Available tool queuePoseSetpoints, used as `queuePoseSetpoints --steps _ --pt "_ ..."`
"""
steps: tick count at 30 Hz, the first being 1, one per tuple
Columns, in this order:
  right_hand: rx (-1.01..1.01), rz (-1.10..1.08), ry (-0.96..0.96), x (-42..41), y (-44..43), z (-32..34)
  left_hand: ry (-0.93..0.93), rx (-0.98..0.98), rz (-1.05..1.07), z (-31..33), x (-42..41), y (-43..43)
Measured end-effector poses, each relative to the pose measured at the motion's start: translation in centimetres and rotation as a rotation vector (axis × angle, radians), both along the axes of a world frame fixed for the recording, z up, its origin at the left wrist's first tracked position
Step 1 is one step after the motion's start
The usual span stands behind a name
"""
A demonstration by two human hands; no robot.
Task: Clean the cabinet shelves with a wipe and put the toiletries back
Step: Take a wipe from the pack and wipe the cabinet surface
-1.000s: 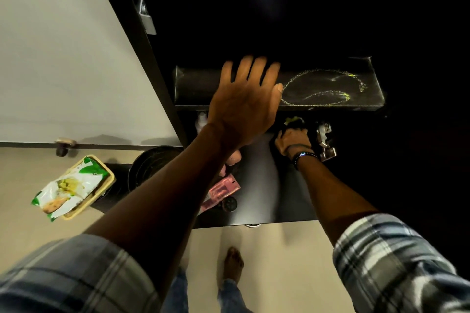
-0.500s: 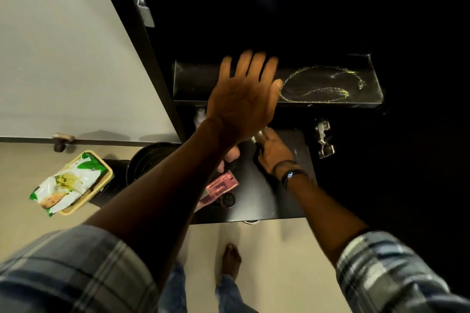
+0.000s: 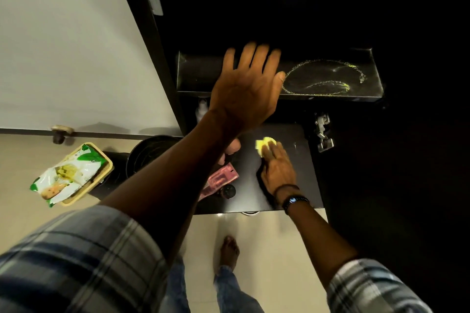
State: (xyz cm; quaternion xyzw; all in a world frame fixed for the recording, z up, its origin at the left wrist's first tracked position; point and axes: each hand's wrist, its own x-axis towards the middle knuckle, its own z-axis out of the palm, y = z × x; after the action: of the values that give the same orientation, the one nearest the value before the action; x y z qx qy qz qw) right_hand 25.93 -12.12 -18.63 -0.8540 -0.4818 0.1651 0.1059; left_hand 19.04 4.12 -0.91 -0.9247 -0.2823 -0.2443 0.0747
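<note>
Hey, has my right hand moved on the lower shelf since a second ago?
Yes. The right hand, pressing the yellow wipe, has slid left, away from the metal hinge, and toward the front edge of the lower shelf.

Yellow wipe sits bunched mid lower shelf — pink pack and dark cap near its front-left edge.

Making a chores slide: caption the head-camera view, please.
Right hand presses a yellow wipe onto the lower cabinet shelf while the open left hand hovers over the upper shelf.
</note>
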Motion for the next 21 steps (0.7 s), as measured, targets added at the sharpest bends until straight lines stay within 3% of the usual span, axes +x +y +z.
queuePoseSetpoints --steps 3,7,10,14,18,21 --pt "0.046 0.087 -0.037 -3.3 0.5 -0.7 0.015 0.004 0.004 0.0 0.1 0.0" --pt "-0.046 0.18 -0.074 -5.4 -5.3 0.0 -0.003 0.019 -0.003 0.0 0.0 0.0" --pt "-0.142 0.068 -0.221 -0.9 -9.2 -0.6 -0.027 0.038 -0.009 -0.2 0.0 0.0" --pt "-0.345 0.011 -0.323 5.0 -6.0 0.6 -0.036 0.068 -0.005 -0.4 0.0 0.2" --pt "-0.279 0.001 -0.209 5.0 -1.1 0.6 -0.02 0.086 0.01 -0.4 0.1 0.1" --pt "-0.166 -0.026 -0.052 0.9 -2.3 0.1 -0.022 0.088 0.003 -0.5 0.0 0.1"
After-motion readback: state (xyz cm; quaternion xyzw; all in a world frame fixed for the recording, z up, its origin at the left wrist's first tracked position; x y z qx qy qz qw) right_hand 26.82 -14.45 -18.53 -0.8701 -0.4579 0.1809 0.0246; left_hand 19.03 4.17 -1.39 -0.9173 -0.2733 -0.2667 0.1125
